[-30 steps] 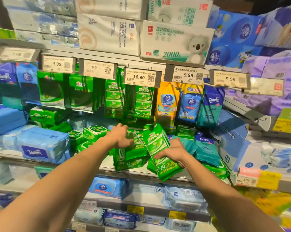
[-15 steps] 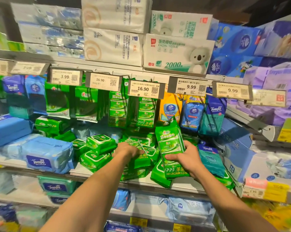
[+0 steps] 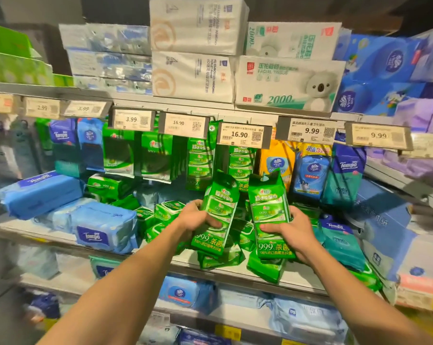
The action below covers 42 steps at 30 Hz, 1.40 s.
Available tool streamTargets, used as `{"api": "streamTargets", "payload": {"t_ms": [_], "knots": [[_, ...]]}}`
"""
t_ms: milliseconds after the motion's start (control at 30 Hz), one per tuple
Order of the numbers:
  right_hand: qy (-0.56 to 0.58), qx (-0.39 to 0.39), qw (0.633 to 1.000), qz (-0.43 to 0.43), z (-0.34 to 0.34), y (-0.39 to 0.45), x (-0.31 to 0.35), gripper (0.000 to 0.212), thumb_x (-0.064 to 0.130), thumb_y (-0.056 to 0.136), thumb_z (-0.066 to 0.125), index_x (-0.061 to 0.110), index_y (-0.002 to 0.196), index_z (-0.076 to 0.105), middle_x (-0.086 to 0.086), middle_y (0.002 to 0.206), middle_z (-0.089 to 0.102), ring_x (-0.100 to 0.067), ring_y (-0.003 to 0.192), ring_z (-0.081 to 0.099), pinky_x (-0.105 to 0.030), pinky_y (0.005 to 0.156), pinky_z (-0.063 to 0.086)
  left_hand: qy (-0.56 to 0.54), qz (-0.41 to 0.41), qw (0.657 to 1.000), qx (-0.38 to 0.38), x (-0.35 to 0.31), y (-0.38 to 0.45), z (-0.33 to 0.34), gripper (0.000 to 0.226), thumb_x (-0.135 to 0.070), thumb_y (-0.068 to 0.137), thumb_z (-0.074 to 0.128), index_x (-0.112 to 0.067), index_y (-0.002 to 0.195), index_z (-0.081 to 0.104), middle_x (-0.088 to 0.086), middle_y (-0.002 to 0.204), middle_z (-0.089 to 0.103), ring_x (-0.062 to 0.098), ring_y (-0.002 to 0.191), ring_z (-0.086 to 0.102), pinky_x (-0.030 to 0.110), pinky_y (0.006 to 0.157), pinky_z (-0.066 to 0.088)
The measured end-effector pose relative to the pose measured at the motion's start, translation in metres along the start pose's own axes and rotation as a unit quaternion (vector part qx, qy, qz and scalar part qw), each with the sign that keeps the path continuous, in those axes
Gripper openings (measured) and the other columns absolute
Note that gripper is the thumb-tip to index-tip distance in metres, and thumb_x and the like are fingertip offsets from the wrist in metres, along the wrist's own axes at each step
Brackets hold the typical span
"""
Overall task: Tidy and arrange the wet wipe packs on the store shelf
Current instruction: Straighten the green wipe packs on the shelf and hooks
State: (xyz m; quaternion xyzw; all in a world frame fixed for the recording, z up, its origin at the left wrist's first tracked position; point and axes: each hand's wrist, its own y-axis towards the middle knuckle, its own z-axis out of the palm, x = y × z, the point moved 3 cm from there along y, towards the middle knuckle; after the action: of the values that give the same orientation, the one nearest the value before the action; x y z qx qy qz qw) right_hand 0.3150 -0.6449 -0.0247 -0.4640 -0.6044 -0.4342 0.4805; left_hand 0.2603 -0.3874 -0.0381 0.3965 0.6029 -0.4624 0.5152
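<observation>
At the far left end of the grey metal store shelf (image 3: 68, 241) lie soft blue plastic wipe packs (image 3: 103, 226), the front one marked Tempo, stacked loosely near the shelf's front edge. Just right of them, small green wipe packs (image 3: 165, 210) sit in a jumble toward the middle of the shelf, with more green packs hanging from pegs behind under the white price tags (image 3: 240, 135) reading 3.99 and 16.90.

The person's left hand (image 3: 198, 217) grips a tall green plastic wet wipe multipack (image 3: 217, 215) from its left side, fingers curled across the front, holding it upright and slightly tilted above the shelf's front edge. Beside it, nearly touching, the right hand (image 3: 292, 230) holds a second green wet wipe multipack (image 3: 270, 215) upright, thumb laid across the front and fingers wrapped behind its right side. Both show 999 in white print near the bottom. Below them more green packs (image 3: 265, 267) lie heaped at the front edge, 1 overhanging it.

Further right hang a yellow and blue Vinda pack (image 3: 312, 173) and a teal Tempo pack (image 3: 347, 175), under 9.99 tags. At the shelf's right end stands a large blue carton (image 3: 382, 217). White tissue bundles (image 3: 195, 48) fill the shelf above.
</observation>
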Motion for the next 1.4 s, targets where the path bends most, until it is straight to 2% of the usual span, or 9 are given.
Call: {"api": "streamTargets", "payload": {"t_ms": [33,133,400,667,900,1200,1267,1333,1400], "knots": [[-0.003,-0.002,1.000,-0.001,0.003,0.000,0.000,0.056,-0.002,0.053,0.092,0.011,0.101,0.065,-0.006,0.091,0.077,-0.026,0.084,0.074,-0.048,0.076,0.061,-0.010,0.016,1.000,0.014,-0.006,-0.008,-0.008,0.056,0.017,0.061,0.077,0.003,0.111,0.056,0.016,0.091,0.074,0.024,0.057,0.065,0.030,0.052,0.051],[0.001,-0.011,1.000,-0.001,0.012,-0.003,0.003,0.054,-0.001,0.054,0.091,0.012,0.100,0.066,-0.004,0.090,0.076,-0.027,0.086,0.074,-0.046,0.080,0.060,-0.076,0.075,0.993,0.046,-0.020,-0.019,-0.033,0.070,0.015,0.058,0.079,0.004,0.122,0.052,0.019,0.108,0.072,0.042,0.100,0.067,0.053,0.088,0.053],[0.012,-0.028,1.000,-0.001,0.026,-0.002,0.023,0.048,-0.004,0.057,0.089,0.017,0.093,0.066,-0.008,0.093,0.075,-0.030,0.087,0.072,-0.052,0.084,0.058,-0.160,0.172,0.968,0.093,-0.056,-0.055,-0.076,0.073,0.018,0.059,0.071,-0.001,0.126,0.051,0.017,0.107,0.071,0.032,0.096,0.070,0.037,0.075,0.058],[0.006,-0.020,1.000,0.003,0.043,-0.005,0.028,0.050,-0.004,0.058,0.089,0.012,0.099,0.066,-0.009,0.093,0.075,-0.030,0.082,0.073,-0.051,0.078,0.060,-0.152,0.190,0.959,0.146,-0.065,-0.065,-0.079,0.077,0.022,0.062,0.071,-0.003,0.130,0.047,0.023,0.119,0.065,0.040,0.106,0.066,0.047,0.085,0.056],[0.029,-0.017,0.999,-0.009,0.054,0.000,0.033,0.051,-0.007,0.059,0.087,0.014,0.099,0.063,-0.008,0.094,0.075,-0.028,0.084,0.073,-0.045,0.078,0.060,-0.147,0.182,0.964,0.125,-0.075,-0.046,-0.077,0.064,0.021,0.069,0.069,0.000,0.126,0.050,0.025,0.121,0.065,0.041,0.109,0.065,0.046,0.086,0.056],[0.065,0.000,0.997,-0.035,0.059,0.008,0.041,0.052,-0.006,0.060,0.087,0.015,0.101,0.064,-0.005,0.091,0.077,-0.021,0.081,0.075,-0.032,0.065,0.057,-0.167,0.113,0.978,0.060,-0.070,-0.008,-0.082,0.075,0.015,0.061,0.078,0.009,0.127,0.041,0.029,0.114,0.065,0.041,0.097,0.069,0.045,0.073,0.059],[0.069,0.004,0.997,-0.034,0.060,0.009,0.040,0.056,-0.006,0.058,0.087,0.013,0.105,0.064,-0.007,0.094,0.077,-0.025,0.084,0.075,-0.039,0.073,0.059,-0.154,0.102,0.981,0.053,-0.071,-0.003,-0.078,0.060,0.015,0.063,0.078,0.011,0.116,0.049,0.026,0.103,0.070,0.038,0.090,0.072,0.041,0.069,0.060],[0.076,0.012,0.996,-0.034,0.061,0.008,0.039,0.057,-0.007,0.059,0.086,0.013,0.107,0.064,-0.008,0.095,0.077,-0.027,0.087,0.075,-0.045,0.079,0.059,-0.122,0.104,0.986,0.036,-0.074,0.000,-0.072,0.022,0.012,0.072,0.075,0.008,0.090,0.061,0.017,0.076,0.073,0.024,0.063,0.072,0.027,0.052,0.056],[0.079,0.019,0.996,-0.034,0.061,0.007,0.038,0.059,-0.007,0.059,0.086,0.012,0.109,0.063,-0.008,0.096,0.077,-0.028,0.089,0.074,-0.049,0.082,0.059,-0.096,0.108,0.990,0.001,-0.074,0.007,-0.070,0.017,0.002,0.075,0.078,0.008,0.086,0.066,0.013,0.072,0.073,0.018,0.051,0.067,0.024,0.045,0.051]]}}
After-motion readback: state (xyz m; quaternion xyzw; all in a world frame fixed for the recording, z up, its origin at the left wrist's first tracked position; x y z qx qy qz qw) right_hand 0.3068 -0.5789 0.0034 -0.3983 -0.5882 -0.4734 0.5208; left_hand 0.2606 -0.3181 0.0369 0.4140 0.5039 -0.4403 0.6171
